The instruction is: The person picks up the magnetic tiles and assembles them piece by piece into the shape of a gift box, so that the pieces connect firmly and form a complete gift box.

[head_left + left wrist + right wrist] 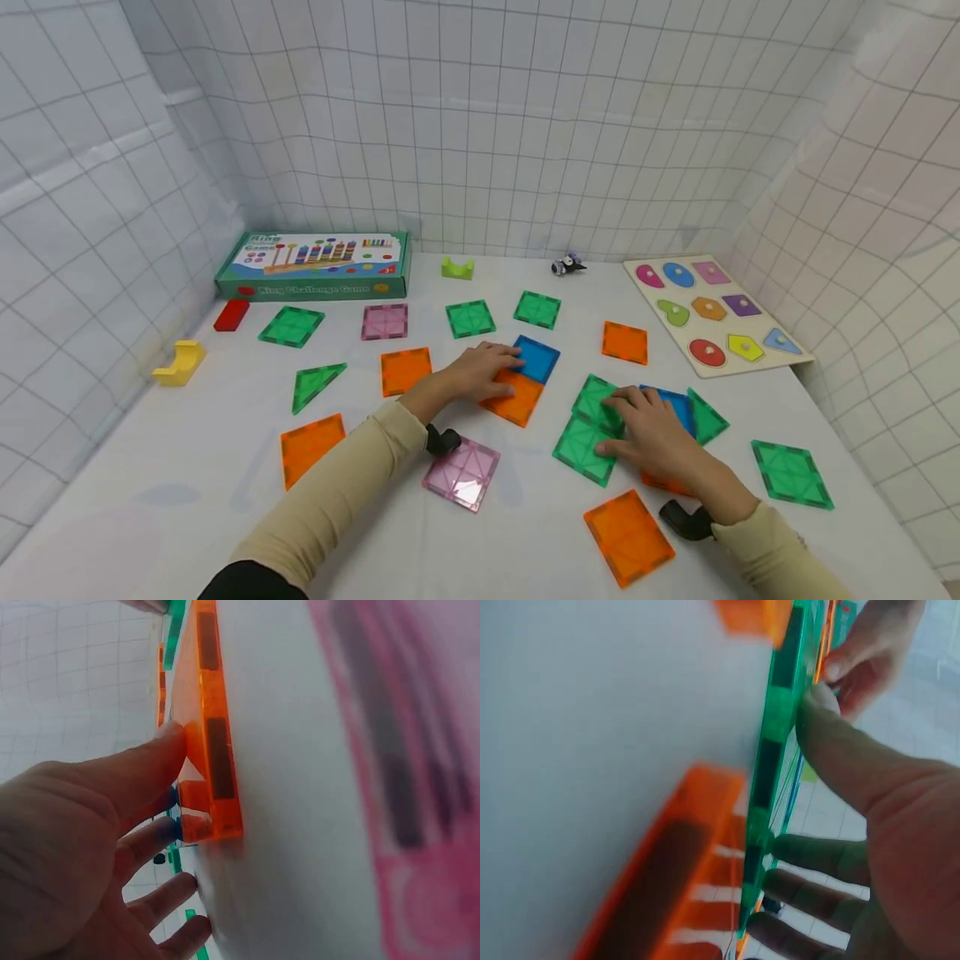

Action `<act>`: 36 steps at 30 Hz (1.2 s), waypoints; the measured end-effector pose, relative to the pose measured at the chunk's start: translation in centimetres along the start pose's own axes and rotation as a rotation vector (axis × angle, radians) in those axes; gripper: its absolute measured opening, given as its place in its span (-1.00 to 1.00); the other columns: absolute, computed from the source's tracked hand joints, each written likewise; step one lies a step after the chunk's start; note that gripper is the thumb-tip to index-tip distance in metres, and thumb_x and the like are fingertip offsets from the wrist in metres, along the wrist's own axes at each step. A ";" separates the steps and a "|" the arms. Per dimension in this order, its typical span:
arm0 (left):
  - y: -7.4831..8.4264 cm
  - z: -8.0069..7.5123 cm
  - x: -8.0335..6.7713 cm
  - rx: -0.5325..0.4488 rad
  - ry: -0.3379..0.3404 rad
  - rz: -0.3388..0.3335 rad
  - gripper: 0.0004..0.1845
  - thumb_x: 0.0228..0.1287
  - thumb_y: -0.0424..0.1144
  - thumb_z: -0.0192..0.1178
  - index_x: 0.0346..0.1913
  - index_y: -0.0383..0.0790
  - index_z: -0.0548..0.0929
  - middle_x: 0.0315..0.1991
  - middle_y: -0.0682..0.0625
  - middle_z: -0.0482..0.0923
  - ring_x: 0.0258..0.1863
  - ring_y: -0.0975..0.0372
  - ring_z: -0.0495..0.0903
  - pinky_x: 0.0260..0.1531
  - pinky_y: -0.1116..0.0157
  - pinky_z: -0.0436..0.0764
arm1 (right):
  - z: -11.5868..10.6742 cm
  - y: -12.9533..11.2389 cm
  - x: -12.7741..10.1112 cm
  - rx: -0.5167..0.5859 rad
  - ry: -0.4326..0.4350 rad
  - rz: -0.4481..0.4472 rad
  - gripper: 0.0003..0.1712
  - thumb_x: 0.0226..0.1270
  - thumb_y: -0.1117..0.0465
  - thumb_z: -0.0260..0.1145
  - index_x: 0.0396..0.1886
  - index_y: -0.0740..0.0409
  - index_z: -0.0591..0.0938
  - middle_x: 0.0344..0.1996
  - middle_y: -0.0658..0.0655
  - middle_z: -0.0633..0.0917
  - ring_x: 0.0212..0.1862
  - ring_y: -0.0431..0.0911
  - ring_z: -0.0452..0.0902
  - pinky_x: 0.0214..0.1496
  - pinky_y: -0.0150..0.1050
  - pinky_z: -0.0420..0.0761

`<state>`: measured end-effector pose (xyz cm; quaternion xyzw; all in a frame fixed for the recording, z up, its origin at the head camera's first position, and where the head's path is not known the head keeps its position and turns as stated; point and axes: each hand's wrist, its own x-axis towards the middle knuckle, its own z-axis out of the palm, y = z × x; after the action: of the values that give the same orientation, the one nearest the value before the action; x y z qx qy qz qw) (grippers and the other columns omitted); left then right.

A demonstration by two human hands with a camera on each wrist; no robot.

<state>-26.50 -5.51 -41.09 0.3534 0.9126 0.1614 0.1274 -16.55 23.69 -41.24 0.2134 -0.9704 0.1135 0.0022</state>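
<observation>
Translucent square tiles with dark edge pieces lie flat on the white table. My left hand rests on an orange tile and the blue tile edge to edge with it. In the left wrist view its thumb touches the orange tile, the other fingers spread out. My right hand touches two adjoining green tiles, the upper one and the lower one; its thumb lies on the lower. Partly hidden beneath that hand are another blue tile and an orange tile, beside a green triangle.
A pink tile lies by the left wrist, an orange tile near the right. Several more tiles are scattered around. Behind them stand a green game box, a small toy and a shape puzzle board. Yellow and red blocks lie left.
</observation>
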 end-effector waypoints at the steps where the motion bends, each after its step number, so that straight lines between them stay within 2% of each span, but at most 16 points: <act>1: 0.1 0.0 -0.1 -0.001 -0.009 -0.010 -0.42 0.36 -0.06 0.17 0.39 -0.13 0.37 0.45 -0.04 0.13 0.40 -0.02 0.05 0.31 -0.05 0.10 | -0.1 0.2 0.1 0.006 -0.007 -0.003 -0.23 0.09 -0.11 0.46 0.20 0.27 0.52 0.13 0.28 0.44 0.12 0.24 0.27 0.09 0.27 0.31; 4: 0.3 -0.2 -0.1 0.009 -0.054 -0.054 -0.31 0.32 0.03 0.18 0.45 -0.07 0.26 0.49 0.01 0.02 0.44 -0.01 -0.05 0.33 -0.08 0.02 | -0.4 0.7 0.6 0.022 -0.024 -0.016 -0.24 0.09 -0.08 0.47 0.21 0.26 0.51 0.14 0.28 0.44 0.12 0.24 0.26 0.09 0.30 0.29; 9: 0.9 -0.2 0.2 0.067 -0.156 -0.139 0.06 0.11 0.30 0.23 0.54 -0.03 -0.06 0.54 0.05 -0.26 0.48 0.01 -0.26 0.36 -0.07 -0.14 | -0.5 1.2 0.9 0.039 -0.047 -0.025 -0.23 0.10 -0.07 0.46 0.23 0.25 0.50 0.16 0.28 0.43 0.14 0.25 0.25 0.11 0.29 0.27; 12: 1.2 0.1 -0.1 0.069 -0.142 -0.169 0.15 0.06 0.34 0.24 0.55 -0.07 -0.14 0.54 0.01 -0.32 0.48 0.00 -0.31 0.37 -0.07 -0.17 | -0.4 1.2 1.1 0.043 -0.055 -0.037 -0.23 0.11 -0.09 0.45 0.24 0.24 0.49 0.17 0.28 0.42 0.15 0.25 0.24 0.12 0.30 0.27; 16: 1.5 0.9 -1.2 0.102 -0.076 -0.152 0.12 0.11 0.34 0.19 0.54 -0.08 -0.16 0.54 -0.02 -0.34 0.48 -0.02 -0.33 0.35 -0.12 -0.15 | -0.2 1.2 0.9 0.052 -0.067 -0.055 -0.22 0.12 -0.09 0.44 0.26 0.23 0.47 0.20 0.27 0.41 0.17 0.25 0.23 0.14 0.32 0.24; 21: 3.0 1.9 -2.9 0.228 -0.030 -0.123 0.00 0.24 0.32 0.05 0.54 -0.14 -0.10 0.54 -0.05 -0.28 0.48 -0.02 -0.34 0.34 -0.14 -0.19 | -0.5 1.4 0.9 0.075 -0.095 -0.099 -0.23 0.16 -0.06 0.42 0.28 0.23 0.46 0.25 0.26 0.39 0.22 0.25 0.22 0.18 0.33 0.22; 27: 5.5 3.1 -4.1 0.348 -0.045 -0.164 -0.10 0.36 0.32 -0.15 0.52 -0.22 -0.06 0.54 -0.09 -0.25 0.48 0.01 -0.36 0.34 -0.13 -0.29 | -0.8 1.9 1.3 0.129 -0.148 -0.163 -0.25 0.19 -0.03 0.40 0.31 0.21 0.43 0.31 0.21 0.35 0.30 0.25 0.17 0.22 0.34 0.16; 30: 6.5 3.8 -4.4 0.375 -0.055 -0.175 -0.11 0.37 0.33 -0.21 0.52 -0.23 -0.05 0.54 -0.08 -0.22 0.49 0.02 -0.34 0.34 -0.12 -0.28 | -0.7 2.0 1.4 0.149 -0.168 -0.181 -0.24 0.20 -0.02 0.40 0.33 0.20 0.41 0.33 0.19 0.33 0.31 0.25 0.15 0.24 0.34 0.14; 33: 7.3 4.3 -4.7 0.370 -0.018 -0.137 -0.18 0.39 0.29 -0.18 0.51 -0.19 0.05 0.52 -0.07 -0.10 0.49 0.02 -0.24 0.35 -0.11 -0.21 | -0.6 2.1 1.4 0.159 -0.179 -0.190 -0.24 0.21 -0.04 0.38 0.35 0.17 0.40 0.35 0.18 0.31 0.33 0.25 0.14 0.24 0.34 0.14; 36: 7.7 4.4 -4.8 0.368 0.052 -0.063 -0.28 0.41 0.22 -0.10 0.46 -0.15 0.20 0.45 -0.06 0.10 0.44 0.03 -0.05 0.36 -0.08 -0.08 | -0.4 2.0 1.3 0.167 -0.178 -0.185 -0.23 0.22 -0.06 0.37 0.35 0.16 0.40 0.36 0.17 0.30 0.34 0.25 0.12 0.24 0.34 0.14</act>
<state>-16.87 -2.56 -41.57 0.3375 0.9404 -0.0031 0.0421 -18.59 24.98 -41.22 0.3103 -0.9302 0.1737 -0.0913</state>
